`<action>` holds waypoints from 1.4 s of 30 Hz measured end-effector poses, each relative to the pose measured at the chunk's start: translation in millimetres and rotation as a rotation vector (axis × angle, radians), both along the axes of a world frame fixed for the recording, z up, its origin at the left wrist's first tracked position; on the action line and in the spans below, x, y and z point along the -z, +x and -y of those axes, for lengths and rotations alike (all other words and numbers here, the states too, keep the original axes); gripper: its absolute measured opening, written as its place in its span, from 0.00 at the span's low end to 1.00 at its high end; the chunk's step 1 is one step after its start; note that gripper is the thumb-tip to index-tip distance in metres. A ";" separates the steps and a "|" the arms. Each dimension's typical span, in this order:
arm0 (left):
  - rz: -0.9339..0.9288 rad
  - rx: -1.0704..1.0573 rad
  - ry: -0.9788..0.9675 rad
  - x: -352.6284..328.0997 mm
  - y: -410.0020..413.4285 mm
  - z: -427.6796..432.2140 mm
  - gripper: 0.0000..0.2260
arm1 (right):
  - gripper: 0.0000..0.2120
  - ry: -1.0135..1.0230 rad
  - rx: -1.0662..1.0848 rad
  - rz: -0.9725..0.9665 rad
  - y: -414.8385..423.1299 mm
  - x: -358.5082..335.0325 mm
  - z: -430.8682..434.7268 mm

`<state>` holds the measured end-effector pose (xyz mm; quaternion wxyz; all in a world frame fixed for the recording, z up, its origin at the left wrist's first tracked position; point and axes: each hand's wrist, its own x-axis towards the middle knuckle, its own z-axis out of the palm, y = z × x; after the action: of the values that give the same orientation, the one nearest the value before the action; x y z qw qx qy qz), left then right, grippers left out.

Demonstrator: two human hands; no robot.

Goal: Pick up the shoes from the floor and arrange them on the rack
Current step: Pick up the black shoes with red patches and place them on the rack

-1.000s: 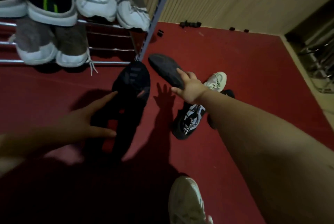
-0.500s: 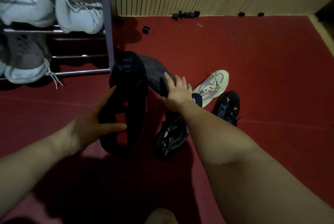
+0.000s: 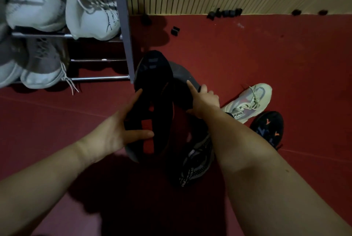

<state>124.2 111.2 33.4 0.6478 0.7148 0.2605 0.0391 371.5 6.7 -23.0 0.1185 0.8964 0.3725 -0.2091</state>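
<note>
Head view: red floor point(image 3: 247, 54), then the rack point(image 3: 122, 26), pale sneakers point(image 3: 91, 16) filling its left rails. Black shoe point(image 3: 154, 75) held at the rack's post, left hand point(image 3: 114, 132) fingers spread around it; right hand point(image 3: 203, 100) curls on the grey shoe point(image 3: 181, 75) alongside. Cream sneaker point(image 3: 249, 102) and checkered shoe point(image 3: 196, 163) lie below

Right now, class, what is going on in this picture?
A person is tidying shoes beside a rack. The left hand holds a black shoe with a red lining, and the right hand grips a dark grey shoe next to it. A cream sneaker, a black-and-orange shoe and a black-and-white shoe lie on the red floor; pale sneakers sit on the rack.
</note>
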 end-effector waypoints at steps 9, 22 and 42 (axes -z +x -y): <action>0.031 0.038 -0.091 -4.3 -21.0 -21.9 0.52 | 0.30 0.587 0.648 -0.846 -5.6 -50.8 10.1; 0.041 0.111 -0.100 -11.7 -44.6 -37.7 0.43 | 0.21 0.426 0.811 -0.378 -68.2 -48.0 63.8; 0.032 0.181 -0.055 7.9 -37.7 -33.2 0.43 | 0.41 0.185 0.532 -0.372 -115.2 -18.5 40.4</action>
<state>86.5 144.4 25.5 0.6720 0.7168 0.1853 -0.0152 256.3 -33.7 -4.4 -0.0922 0.9156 0.1581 -0.3580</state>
